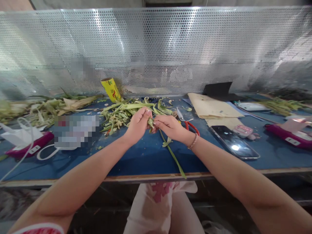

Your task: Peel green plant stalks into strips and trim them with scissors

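Observation:
Fingers of both hands pinch the head of a green plant stem above the blue tabletop. My left hand [139, 124] is closed on one side of the head. From the right, my right hand [168, 126], with a bracelet at the wrist, is closed against the same plant stem [173, 156], whose long green stalk runs down to the table's front edge. Part of the head is hidden by the fingers. Just behind and left of my hands lies a pile of green plant trimmings [117, 117]. Red-handled scissors [187, 124] rest beyond my right wrist.
A yellow cylinder [111, 90] leans by the perforated metal screen [156, 48]. To the right lie brown paper [212, 105], a phone [234, 141] and a small pink case [243, 130]. Purple tissue packs [290, 136] sit at both sides; more plants [46, 112] lie left.

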`<state>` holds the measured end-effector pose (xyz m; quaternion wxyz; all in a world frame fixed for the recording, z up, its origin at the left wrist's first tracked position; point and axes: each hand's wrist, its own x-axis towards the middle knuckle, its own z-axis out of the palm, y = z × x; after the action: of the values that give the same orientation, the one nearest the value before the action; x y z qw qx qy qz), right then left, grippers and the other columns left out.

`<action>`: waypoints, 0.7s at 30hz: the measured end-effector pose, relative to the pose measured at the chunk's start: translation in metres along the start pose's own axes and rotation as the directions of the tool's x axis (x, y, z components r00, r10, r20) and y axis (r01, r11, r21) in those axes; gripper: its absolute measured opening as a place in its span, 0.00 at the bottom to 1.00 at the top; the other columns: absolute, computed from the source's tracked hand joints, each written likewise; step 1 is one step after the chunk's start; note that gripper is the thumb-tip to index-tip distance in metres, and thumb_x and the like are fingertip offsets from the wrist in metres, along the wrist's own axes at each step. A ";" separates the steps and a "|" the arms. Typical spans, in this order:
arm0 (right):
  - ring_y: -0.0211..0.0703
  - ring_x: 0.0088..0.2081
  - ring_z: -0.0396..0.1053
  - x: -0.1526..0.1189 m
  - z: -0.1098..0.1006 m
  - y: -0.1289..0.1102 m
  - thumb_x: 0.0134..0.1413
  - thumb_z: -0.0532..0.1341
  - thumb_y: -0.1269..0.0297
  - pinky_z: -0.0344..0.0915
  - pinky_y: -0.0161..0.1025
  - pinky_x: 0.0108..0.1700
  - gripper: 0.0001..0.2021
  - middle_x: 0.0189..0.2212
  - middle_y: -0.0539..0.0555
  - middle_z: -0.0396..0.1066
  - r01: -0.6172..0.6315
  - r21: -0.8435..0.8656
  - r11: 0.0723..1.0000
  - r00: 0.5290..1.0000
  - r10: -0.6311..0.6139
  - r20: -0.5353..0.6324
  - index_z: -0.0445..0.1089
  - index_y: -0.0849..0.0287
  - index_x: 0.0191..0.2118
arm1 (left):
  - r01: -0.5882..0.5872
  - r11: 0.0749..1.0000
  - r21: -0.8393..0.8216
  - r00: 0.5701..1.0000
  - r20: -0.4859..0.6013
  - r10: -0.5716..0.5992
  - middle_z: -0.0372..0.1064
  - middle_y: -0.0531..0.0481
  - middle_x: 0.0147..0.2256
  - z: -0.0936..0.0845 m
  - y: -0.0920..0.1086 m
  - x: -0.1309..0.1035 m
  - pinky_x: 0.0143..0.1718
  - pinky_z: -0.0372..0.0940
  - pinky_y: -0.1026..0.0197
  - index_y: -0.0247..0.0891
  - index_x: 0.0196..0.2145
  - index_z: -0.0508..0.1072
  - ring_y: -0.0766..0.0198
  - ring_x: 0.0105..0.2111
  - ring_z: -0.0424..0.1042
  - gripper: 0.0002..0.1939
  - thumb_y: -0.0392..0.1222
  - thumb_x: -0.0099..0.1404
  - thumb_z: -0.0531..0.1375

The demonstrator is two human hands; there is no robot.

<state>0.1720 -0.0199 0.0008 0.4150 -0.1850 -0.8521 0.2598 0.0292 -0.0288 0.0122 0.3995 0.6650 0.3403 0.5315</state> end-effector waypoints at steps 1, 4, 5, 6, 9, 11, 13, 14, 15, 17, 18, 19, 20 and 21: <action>0.33 0.26 0.66 0.000 0.001 0.000 0.57 0.47 0.66 0.65 0.33 0.32 0.12 0.22 0.49 0.65 -0.040 0.119 0.992 0.999 0.040 0.003 0.59 0.60 0.24 | 0.004 0.998 -0.062 1.000 0.027 -0.002 0.52 0.60 0.14 0.001 0.000 -0.001 0.13 0.54 0.71 0.37 0.23 0.57 0.74 0.12 0.57 0.15 0.51 0.59 0.51; 0.32 0.25 0.67 -0.001 0.006 0.001 0.55 0.50 0.60 0.67 0.34 0.32 0.12 0.22 0.48 0.65 -0.112 0.403 0.908 0.993 0.121 0.003 0.60 0.60 0.25 | 0.009 0.983 -0.185 0.998 0.065 0.003 0.53 0.61 0.13 0.002 0.001 -0.002 0.12 0.55 0.70 0.38 0.24 0.56 0.73 0.11 0.58 0.14 0.50 0.60 0.50; 0.32 0.25 0.67 -0.001 0.008 0.002 0.54 0.51 0.58 0.67 0.34 0.32 0.12 0.22 0.48 0.65 -0.125 0.465 0.877 0.990 0.140 0.002 0.60 0.60 0.26 | 0.005 0.980 -0.200 0.998 0.055 0.006 0.53 0.61 0.13 0.002 0.001 -0.003 0.12 0.55 0.70 0.38 0.24 0.56 0.73 0.11 0.59 0.14 0.50 0.60 0.50; 0.32 0.25 0.67 0.000 0.010 0.003 0.53 0.52 0.56 0.67 0.34 0.32 0.13 0.22 0.48 0.65 -0.137 0.517 0.845 0.987 0.158 0.002 0.61 0.60 0.26 | -0.003 0.980 -0.201 0.999 0.036 0.011 0.52 0.61 0.13 0.002 0.001 -0.003 0.12 0.55 0.70 0.38 0.24 0.56 0.73 0.11 0.58 0.14 0.50 0.60 0.50; 0.31 0.24 0.67 0.002 0.015 0.005 0.50 0.55 0.54 0.68 0.36 0.34 0.14 0.21 0.47 0.66 -0.170 0.649 0.742 0.977 0.211 0.014 0.61 0.60 0.26 | -0.037 0.987 -0.156 0.999 -0.039 0.031 0.49 0.61 0.13 0.001 0.001 -0.003 0.11 0.51 0.72 0.37 0.22 0.57 0.76 0.10 0.54 0.15 0.50 0.59 0.52; 0.31 0.24 0.67 0.003 0.016 0.005 0.48 0.57 0.54 0.69 0.36 0.34 0.14 0.21 0.46 0.66 -0.185 0.715 0.674 0.970 0.240 0.026 0.60 0.60 0.25 | -0.054 0.992 -0.118 0.997 -0.063 0.047 0.49 0.61 0.13 0.000 0.003 -0.003 0.10 0.48 0.72 0.37 0.21 0.57 0.77 0.10 0.51 0.16 0.51 0.58 0.53; 0.31 0.23 0.67 0.004 0.016 0.004 0.47 0.58 0.54 0.70 0.37 0.34 0.14 0.21 0.46 0.66 -0.199 0.757 0.623 0.965 0.260 0.039 0.59 0.60 0.25 | -0.068 0.993 -0.092 0.996 -0.068 0.062 0.49 0.60 0.13 0.000 0.004 -0.003 0.10 0.47 0.72 0.37 0.21 0.57 0.77 0.11 0.50 0.17 0.52 0.57 0.53; 0.31 0.23 0.67 0.004 0.017 0.004 0.47 0.58 0.54 0.70 0.37 0.34 0.14 0.21 0.46 0.66 -0.205 0.771 0.603 0.962 0.268 0.047 0.60 0.61 0.25 | -0.075 0.994 -0.080 0.995 -0.067 0.070 0.49 0.60 0.13 0.000 0.005 -0.003 0.11 0.47 0.71 0.37 0.20 0.57 0.77 0.11 0.50 0.17 0.52 0.57 0.53; 0.32 0.23 0.68 0.004 0.017 0.004 0.46 0.59 0.54 0.70 0.37 0.34 0.14 0.21 0.46 0.66 -0.211 0.783 0.586 0.960 0.277 0.052 0.60 0.61 0.25 | -0.080 0.995 -0.067 0.995 -0.064 0.075 0.49 0.60 0.13 0.000 0.006 -0.003 0.11 0.47 0.71 0.37 0.20 0.57 0.77 0.11 0.50 0.18 0.53 0.57 0.53; 0.32 0.24 0.68 0.005 0.017 0.004 0.46 0.59 0.55 0.70 0.37 0.34 0.14 0.21 0.46 0.66 -0.222 0.798 0.559 0.954 0.295 0.059 0.60 0.61 0.26 | -0.081 0.996 -0.040 0.996 -0.052 0.079 0.48 0.60 0.13 0.000 0.007 -0.004 0.11 0.47 0.71 0.37 0.20 0.57 0.77 0.11 0.50 0.18 0.53 0.57 0.53; 0.32 0.23 0.67 0.005 0.017 0.004 0.46 0.59 0.55 0.70 0.37 0.33 0.13 0.20 0.46 0.66 -0.225 0.804 0.551 0.952 0.302 0.059 0.60 0.61 0.26 | -0.077 0.997 -0.028 0.996 -0.046 0.076 0.48 0.60 0.14 0.000 0.007 -0.004 0.11 0.48 0.71 0.37 0.20 0.57 0.77 0.11 0.50 0.18 0.54 0.56 0.53; 0.31 0.23 0.67 0.005 0.017 0.005 0.47 0.59 0.55 0.70 0.36 0.33 0.13 0.20 0.46 0.66 -0.227 0.806 0.547 0.950 0.306 0.059 0.60 0.61 0.26 | -0.068 0.997 -0.022 0.997 -0.037 0.068 0.49 0.60 0.14 0.000 0.007 -0.004 0.11 0.48 0.71 0.37 0.20 0.56 0.76 0.11 0.51 0.18 0.54 0.57 0.53; 0.31 0.22 0.67 0.005 0.016 0.005 0.47 0.58 0.55 0.69 0.36 0.32 0.13 0.20 0.46 0.65 -0.232 0.802 0.551 0.949 0.309 0.062 0.60 0.61 0.26 | -0.055 0.998 -0.020 0.998 -0.023 0.054 0.50 0.59 0.14 0.000 0.006 -0.004 0.12 0.49 0.71 0.37 0.21 0.56 0.76 0.12 0.52 0.18 0.54 0.57 0.52; 0.31 0.22 0.66 0.005 0.015 0.006 0.48 0.57 0.55 0.69 0.35 0.31 0.13 0.20 0.46 0.65 -0.243 0.786 0.568 0.949 0.308 0.071 0.59 0.61 0.26 | -0.039 0.999 -0.023 0.999 -0.005 0.038 0.51 0.59 0.15 -0.001 0.005 -0.004 0.12 0.50 0.70 0.38 0.22 0.56 0.75 0.12 0.53 0.17 0.54 0.57 0.51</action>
<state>0.1576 -0.0170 -0.0073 0.4392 -0.1244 -0.5957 0.6609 0.0279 -0.0341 0.0154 0.3962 0.6654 0.3220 0.5445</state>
